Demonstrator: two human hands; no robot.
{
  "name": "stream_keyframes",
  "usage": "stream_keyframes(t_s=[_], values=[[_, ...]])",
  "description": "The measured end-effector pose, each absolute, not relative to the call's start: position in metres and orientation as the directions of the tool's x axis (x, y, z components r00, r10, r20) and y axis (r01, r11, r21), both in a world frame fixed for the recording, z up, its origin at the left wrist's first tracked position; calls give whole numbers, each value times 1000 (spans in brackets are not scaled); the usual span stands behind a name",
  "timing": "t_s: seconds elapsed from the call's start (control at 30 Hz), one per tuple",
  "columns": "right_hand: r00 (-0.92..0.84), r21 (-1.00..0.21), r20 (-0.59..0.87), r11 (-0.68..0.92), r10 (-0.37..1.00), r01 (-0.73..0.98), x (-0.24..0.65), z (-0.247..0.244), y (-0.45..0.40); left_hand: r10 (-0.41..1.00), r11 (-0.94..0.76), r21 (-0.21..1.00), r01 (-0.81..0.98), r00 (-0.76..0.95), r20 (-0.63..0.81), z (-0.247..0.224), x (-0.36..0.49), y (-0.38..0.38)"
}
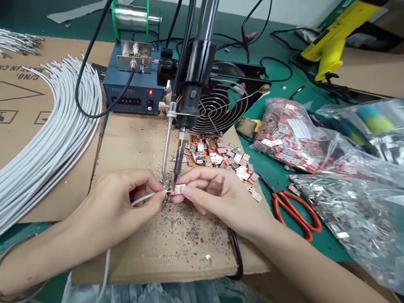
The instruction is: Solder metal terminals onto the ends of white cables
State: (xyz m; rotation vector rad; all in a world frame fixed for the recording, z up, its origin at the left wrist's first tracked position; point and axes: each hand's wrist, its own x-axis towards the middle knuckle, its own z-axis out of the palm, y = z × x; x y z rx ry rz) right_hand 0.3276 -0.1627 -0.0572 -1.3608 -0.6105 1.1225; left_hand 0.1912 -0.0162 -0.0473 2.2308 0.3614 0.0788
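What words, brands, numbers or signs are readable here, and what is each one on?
"C/NO:", upside down, on the cardboard.
"IN CHIN", upside down, also on the cardboard; the letters around it are unclear.
Two boxed signs, one partly covered, also on the cardboard; no words readable in them.
Lettering on the blue box: too blurred to read.
Labels on the upper bag and lower bag: too small to read.

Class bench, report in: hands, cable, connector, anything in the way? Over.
Left hand pinching white cable. Right hand gripping USB connector. Soldering iron close above fingers; loose connectors beyond right hand. Over.
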Motion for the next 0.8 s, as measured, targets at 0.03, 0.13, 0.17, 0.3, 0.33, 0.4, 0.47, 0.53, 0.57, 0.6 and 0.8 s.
stream_keyframes(t_s=[0.03, 0.13, 0.17, 0.3, 0.33, 0.4, 0.47, 0.53, 0.57, 0.6, 0.8], values=[[395, -952, -247, -146, 885, -270, 328, -57, -163, 283, -596, 769, 231, 957, -68, -47, 192, -16], [393, -952, -237, -130, 889, -279, 329, -58, -162, 279, -598, 771, 221, 959, -58, -48, 192, -16], [390, -951, -235, -128, 890, -282, 329, -58, -162, 279, -598, 772, 218, 959, -55, -48, 193, -17], [383, -951, -220, -111, 897, -288, 329, -59, -163, 278, -598, 770, 219, 959, -57, -48, 193, -16], [384, -952, -216, -107, 898, -286, 329, -59, -163, 277, -598, 771, 217, 959, -55, -47, 193, -16], [389, -955, -212, -105, 896, -277, 329, -59, -163, 276, -602, 769, 215, 960, -52, -47, 192, -16], [397, -957, -214, -110, 892, -270, 329, -58, -162, 279, -612, 761, 215, 959, -47, -47, 193, -16], [405, -957, -219, -114, 888, -269, 328, -57, -161, 283, -623, 749, 224, 958, -52, -48, 193, -16], [407, -956, -222, -115, 886, -270, 328, -57, -160, 284, -627, 744, 228, 957, -54, -48, 194, -17], [406, -955, -224, -117, 886, -272, 327, -57, -160, 286, -629, 742, 232, 956, -57, -48, 194, -17], [396, -954, -242, -145, 885, -261, 328, -60, -161, 281, -628, 745, 227, 958, -56, -48, 194, -17]])
